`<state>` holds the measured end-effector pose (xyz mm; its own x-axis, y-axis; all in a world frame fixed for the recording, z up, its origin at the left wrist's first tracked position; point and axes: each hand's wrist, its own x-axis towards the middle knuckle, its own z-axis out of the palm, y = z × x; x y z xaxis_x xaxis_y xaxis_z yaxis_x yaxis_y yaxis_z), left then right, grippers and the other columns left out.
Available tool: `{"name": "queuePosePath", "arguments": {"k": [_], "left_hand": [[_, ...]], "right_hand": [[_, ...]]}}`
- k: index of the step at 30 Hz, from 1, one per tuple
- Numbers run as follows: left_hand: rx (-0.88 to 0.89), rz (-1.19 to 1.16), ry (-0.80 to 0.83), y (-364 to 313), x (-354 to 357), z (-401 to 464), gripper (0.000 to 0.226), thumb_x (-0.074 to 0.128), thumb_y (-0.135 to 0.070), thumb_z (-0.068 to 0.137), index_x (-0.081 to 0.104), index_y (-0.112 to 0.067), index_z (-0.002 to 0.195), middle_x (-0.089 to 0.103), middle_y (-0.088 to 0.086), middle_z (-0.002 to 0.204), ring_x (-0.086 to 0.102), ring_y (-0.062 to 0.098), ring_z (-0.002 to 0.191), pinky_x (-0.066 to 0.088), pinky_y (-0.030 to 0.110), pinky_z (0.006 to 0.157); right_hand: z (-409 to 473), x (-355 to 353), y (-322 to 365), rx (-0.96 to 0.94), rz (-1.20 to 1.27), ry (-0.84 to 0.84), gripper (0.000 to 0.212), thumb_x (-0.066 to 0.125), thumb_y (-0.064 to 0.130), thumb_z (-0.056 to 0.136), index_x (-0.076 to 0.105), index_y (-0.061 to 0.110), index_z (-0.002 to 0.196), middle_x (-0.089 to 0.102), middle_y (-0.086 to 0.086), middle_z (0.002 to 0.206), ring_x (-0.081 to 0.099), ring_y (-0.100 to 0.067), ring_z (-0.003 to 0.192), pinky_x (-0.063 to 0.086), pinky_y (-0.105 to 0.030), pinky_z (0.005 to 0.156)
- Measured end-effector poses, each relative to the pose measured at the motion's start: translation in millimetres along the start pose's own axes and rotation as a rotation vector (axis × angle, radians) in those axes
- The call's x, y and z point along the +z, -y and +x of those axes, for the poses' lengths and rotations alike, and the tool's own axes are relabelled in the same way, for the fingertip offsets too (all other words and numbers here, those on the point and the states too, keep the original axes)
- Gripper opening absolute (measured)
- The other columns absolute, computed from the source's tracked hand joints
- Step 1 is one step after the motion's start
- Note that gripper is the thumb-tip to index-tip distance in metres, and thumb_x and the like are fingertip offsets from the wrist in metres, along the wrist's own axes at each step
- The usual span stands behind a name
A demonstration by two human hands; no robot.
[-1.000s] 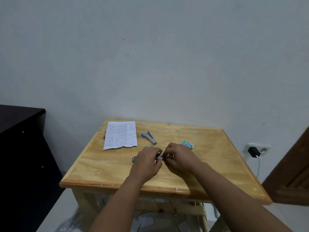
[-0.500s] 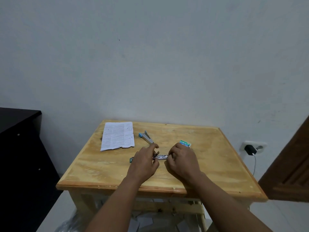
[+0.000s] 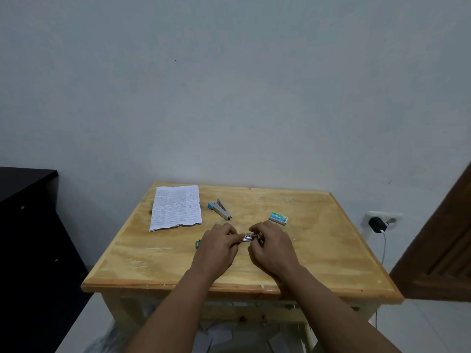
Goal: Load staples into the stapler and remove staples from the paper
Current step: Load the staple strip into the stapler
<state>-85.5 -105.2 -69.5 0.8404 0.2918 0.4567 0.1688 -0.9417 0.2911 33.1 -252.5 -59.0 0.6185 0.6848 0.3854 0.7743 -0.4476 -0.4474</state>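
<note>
Near the table (image 3: 331,263) middle, left hand (image 3: 216,248) and right hand (image 3: 272,248) both grip the stapler (image 3: 247,237). Loading looks underway. Next likely needs closing it squarely.

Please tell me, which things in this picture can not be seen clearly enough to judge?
Head view only:
- Stapler: both hands cover it except a metal strip; loaded or not is unclear.
- Left hand and right hand: exact grip hidden behind knuckles.
- Green end beside the left hand: mostly hidden.
- Paper: text and staples too small.
- Staple box: label too small.
- Under the table: dark, cut off.
</note>
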Motion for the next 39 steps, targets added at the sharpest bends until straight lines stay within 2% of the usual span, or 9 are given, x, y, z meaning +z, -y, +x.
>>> {"name": "queuePosePath", "arguments": {"k": [6, 11, 16, 19, 22, 24, 27, 32, 39], "left_hand": [[0.044, 0.028, 0.006, 5, -12, -6, 0.042, 0.058, -0.028, 0.100, 0.060, -0.030, 0.142, 0.066, -0.009, 0.123, 0.058, 0.017, 0.112, 0.050, 0.036, 0.091], [-0.059, 0.148, 0.035, 36, -45, -19, 0.036, 0.067, -0.041, 0.094, 0.064, -0.034, 0.129, 0.071, -0.013, 0.111, 0.062, 0.014, 0.103, 0.051, 0.040, 0.091], [-0.431, -0.549, -0.020, 13, -72, -9, 0.043, 0.081, -0.023, 0.090, 0.059, -0.041, 0.122, 0.070, -0.007, 0.095, 0.068, 0.012, 0.082, 0.052, 0.020, 0.061], [-0.534, -0.683, -0.169, -5, -59, 11, 0.053, 0.079, -0.010, 0.089, 0.057, -0.041, 0.126, 0.071, -0.002, 0.099, 0.071, 0.010, 0.082, 0.051, 0.012, 0.057], [-0.442, -0.499, -0.152, -20, -40, 18, 0.047, 0.073, -0.016, 0.095, 0.060, -0.039, 0.133, 0.074, -0.004, 0.109, 0.069, 0.008, 0.092, 0.058, 0.027, 0.078], [-0.255, -0.155, -0.024, -25, -25, 19, 0.042, 0.063, -0.023, 0.103, 0.061, -0.031, 0.143, 0.073, -0.001, 0.122, 0.062, 0.016, 0.108, 0.053, 0.034, 0.090], [-0.095, 0.167, 0.142, -24, -15, 16, 0.053, 0.050, -0.036, 0.107, 0.041, -0.029, 0.159, 0.062, -0.001, 0.145, 0.050, 0.024, 0.127, 0.048, 0.039, 0.101], [-0.116, 0.271, 0.190, -20, -12, 12, 0.057, 0.046, -0.041, 0.109, 0.031, -0.031, 0.163, 0.056, 0.003, 0.146, 0.051, 0.025, 0.127, 0.047, 0.038, 0.101], [-0.174, 0.153, 0.196, -26, -19, 21, 0.042, 0.052, -0.030, 0.108, 0.054, -0.027, 0.150, 0.066, 0.005, 0.118, 0.059, 0.021, 0.104, 0.053, 0.035, 0.083]], "right_hand": [[2, 1, 0, 0.003, -0.053, 0.064, 0.035, 0.055, 0.046, 0.094, 0.072, 0.031, 0.121, 0.063, 0.013, 0.109, 0.054, -0.009, 0.101, 0.046, -0.040, 0.097], [4, 3, -3, 0.008, -0.057, 0.067, 0.030, 0.055, 0.047, 0.096, 0.070, 0.035, 0.119, 0.059, 0.015, 0.111, 0.051, -0.009, 0.104, 0.042, -0.039, 0.099], [5, 4, -2, -0.007, -0.069, 0.089, 0.031, 0.053, 0.049, 0.099, 0.069, 0.038, 0.124, 0.059, 0.015, 0.113, 0.050, -0.010, 0.106, 0.041, -0.039, 0.096], [3, 2, 0, -0.003, -0.066, 0.096, 0.034, 0.055, 0.047, 0.100, 0.065, 0.037, 0.130, 0.062, 0.014, 0.116, 0.052, -0.011, 0.106, 0.041, -0.040, 0.098], [1, 2, 1, 0.035, 0.052, 0.071, 0.042, 0.065, 0.042, 0.097, 0.058, 0.037, 0.137, 0.066, 0.013, 0.115, 0.057, -0.010, 0.104, 0.048, -0.038, 0.100], [0, 1, 1, 0.052, 0.106, 0.040, 0.046, 0.069, 0.036, 0.095, 0.056, 0.034, 0.140, 0.068, 0.011, 0.114, 0.060, -0.009, 0.101, 0.055, -0.036, 0.096], [-1, -2, 2, 0.073, 0.151, 0.011, 0.049, 0.070, 0.029, 0.096, 0.054, 0.030, 0.143, 0.070, 0.007, 0.117, 0.064, -0.009, 0.101, 0.057, -0.030, 0.094], [-2, -5, 3, 0.110, 0.224, -0.003, 0.065, 0.073, 0.020, 0.094, 0.041, 0.038, 0.148, 0.072, 0.009, 0.110, 0.066, -0.004, 0.095, 0.058, -0.024, 0.087], [-4, -7, 4, 0.019, 0.250, -0.015, 0.041, 0.066, 0.019, 0.096, 0.057, 0.035, 0.133, 0.072, 0.011, 0.115, 0.068, -0.004, 0.097, 0.058, -0.020, 0.085]]}}
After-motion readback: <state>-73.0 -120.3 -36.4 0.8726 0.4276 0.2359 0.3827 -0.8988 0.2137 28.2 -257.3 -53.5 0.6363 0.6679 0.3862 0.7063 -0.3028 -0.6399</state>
